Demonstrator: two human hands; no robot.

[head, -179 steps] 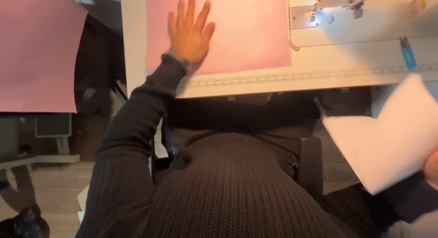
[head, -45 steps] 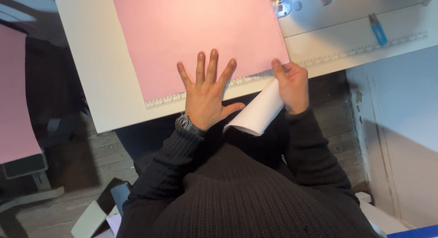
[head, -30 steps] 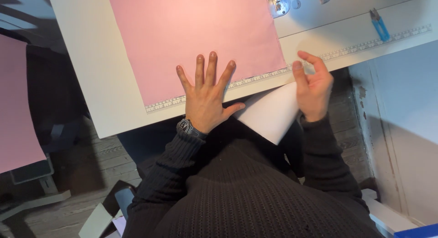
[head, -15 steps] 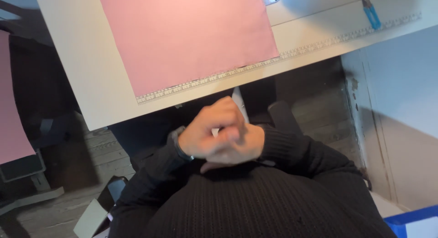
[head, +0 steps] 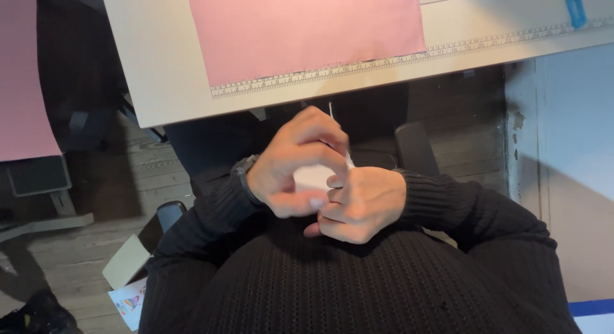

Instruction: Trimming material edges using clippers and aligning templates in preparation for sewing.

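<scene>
My left hand (head: 293,162) and my right hand (head: 359,203) are pressed together in front of my chest, below the table edge. Both are closed around a piece of white paper (head: 314,176) that is crumpled or folded small; only a little of it shows between the fingers, and a thin edge sticks up above the left hand. A dark watch sits on my left wrist. On the white table (head: 153,65) above lies a large pink sheet (head: 300,27), its near edge along a printed ruler strip (head: 384,62).
A blue pen-like tool (head: 574,6) lies at the table's far right. Another pink sheet (head: 22,84) hangs at the left edge. Wooden floor below holds a small white card with coloured print (head: 131,302). A pale wall or cabinet (head: 569,180) stands at right.
My left hand came off the pink sheet and dropped below the table edge. Both hands closed around the white paper, which went from a flat sheet to a small bundle.
</scene>
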